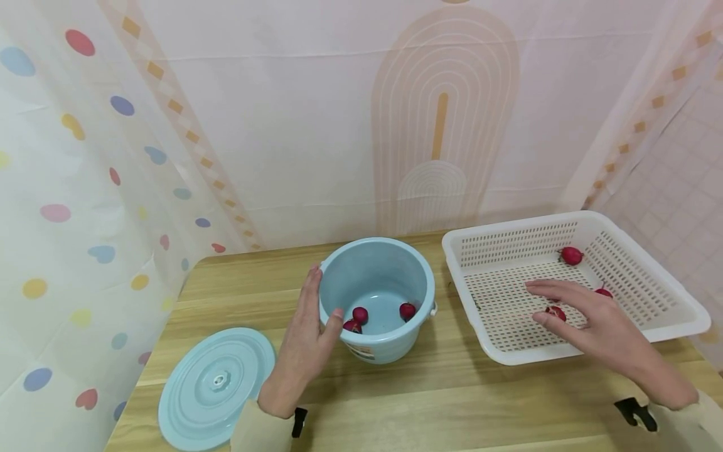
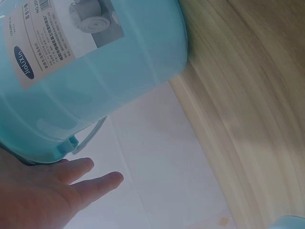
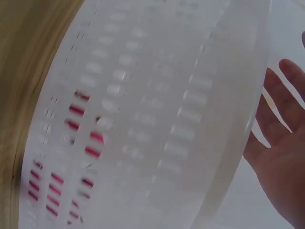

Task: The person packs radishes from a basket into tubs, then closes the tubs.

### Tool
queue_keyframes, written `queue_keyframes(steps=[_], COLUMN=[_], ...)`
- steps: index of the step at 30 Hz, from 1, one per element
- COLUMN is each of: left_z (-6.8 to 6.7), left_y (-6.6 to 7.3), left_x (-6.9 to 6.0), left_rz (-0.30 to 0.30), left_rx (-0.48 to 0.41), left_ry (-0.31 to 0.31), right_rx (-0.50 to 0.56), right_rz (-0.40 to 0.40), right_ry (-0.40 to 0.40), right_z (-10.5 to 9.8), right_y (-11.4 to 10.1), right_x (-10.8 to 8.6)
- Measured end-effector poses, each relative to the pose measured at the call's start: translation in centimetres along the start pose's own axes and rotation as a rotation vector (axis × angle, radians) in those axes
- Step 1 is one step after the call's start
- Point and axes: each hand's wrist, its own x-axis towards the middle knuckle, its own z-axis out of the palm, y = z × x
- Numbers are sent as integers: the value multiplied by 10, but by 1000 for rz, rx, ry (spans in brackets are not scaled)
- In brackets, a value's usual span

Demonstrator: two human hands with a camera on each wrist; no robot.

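Observation:
A light blue bucket [image 1: 377, 251] stands on the table with three small red radishes [image 1: 360, 315] on its bottom. My left hand [image 1: 305, 339] rests against the bucket's left rim, fingers extended along the outside and thumb by the front edge. In the left wrist view, two fingers [image 2: 95, 188] reach out straight past the rim. Over the white slotted basket [image 1: 587, 216] hovers my right hand [image 1: 599, 323], its fingers spread and nothing between them. Beneath and around it lie red radishes [image 1: 572, 255], some partly hidden by the hand. The right wrist view shows radishes [image 3: 77, 109] through the basket's slots.
Left of the bucket, a round light blue lid [image 1: 217, 386] lies flat on the wooden table [image 1: 452, 402]. A patterned curtain [image 1: 282, 125] hangs behind the table and along its left side. The bucket's handle [image 2: 90, 136] hangs at its side.

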Motion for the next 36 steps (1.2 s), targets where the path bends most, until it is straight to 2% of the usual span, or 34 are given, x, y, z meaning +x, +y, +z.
queue_keyframes(steps=[5, 12, 21, 29, 36], left_z=[0, 0, 0, -1, 0], left_y=[0, 0, -1, 1, 3], left_x=[0, 0, 0, 0, -1], left_rz=[-5, -6, -11, -6, -17], left_rx=[-1, 0, 0, 7, 11], left_ry=[0, -3, -8, -4, -3], right_rx=[-1, 17, -19, 76, 113], right_rz=[17, 151, 175, 239, 225], right_ry=[-68, -214, -336, -465, -548], right_z=[-12, -21, -25, -23, -21], right_y=[17, 40, 65, 77, 86], right_x=[-1, -3, -1, 4, 6])
